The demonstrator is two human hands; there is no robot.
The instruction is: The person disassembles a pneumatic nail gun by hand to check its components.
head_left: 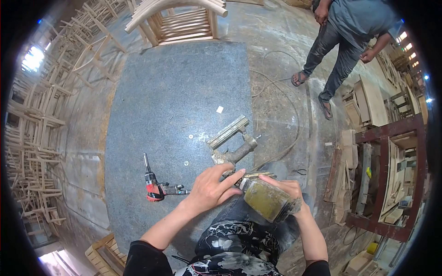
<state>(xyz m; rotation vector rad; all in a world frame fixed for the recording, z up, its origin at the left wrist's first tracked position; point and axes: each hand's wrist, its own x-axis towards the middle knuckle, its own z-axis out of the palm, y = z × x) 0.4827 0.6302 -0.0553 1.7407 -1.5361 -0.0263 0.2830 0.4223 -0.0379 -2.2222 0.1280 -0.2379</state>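
Olive tool (pixel 264 201) at lower centre of the frame, slanting down to the right, held between two bare hands over patterned clothes (pixel 239 244). Left grip (pixel 209 186) narrow, with index finger and thumb about the tool's upper left end; exact contact under the fingers too hidden to tell. Right grip (pixel 292 188) closed on the tool's upper right side, one digit laid along the top and pointing left, the rest mostly out of sight.

Just beyond the left grip, near the middle of the frame, a nailer (pixel 241 151) lying on a blue-grey surface (pixel 152 101), lower end partly behind the fingers. At centre left, well apart from the olive tool, a red driver (pixel 153 189) with bit pointing up the frame. Between nailer and driver, two small discs (pixel 190 136); higher up, a white square (pixel 219 109). Just above the right grip, pliers (pixel 299 171) on the floor (pixel 281 115), with a hose (pixel 291 146) curving nearby. Slatted chair (pixel 186 25) at top, another person (pixel 359 18) standing at upper right.
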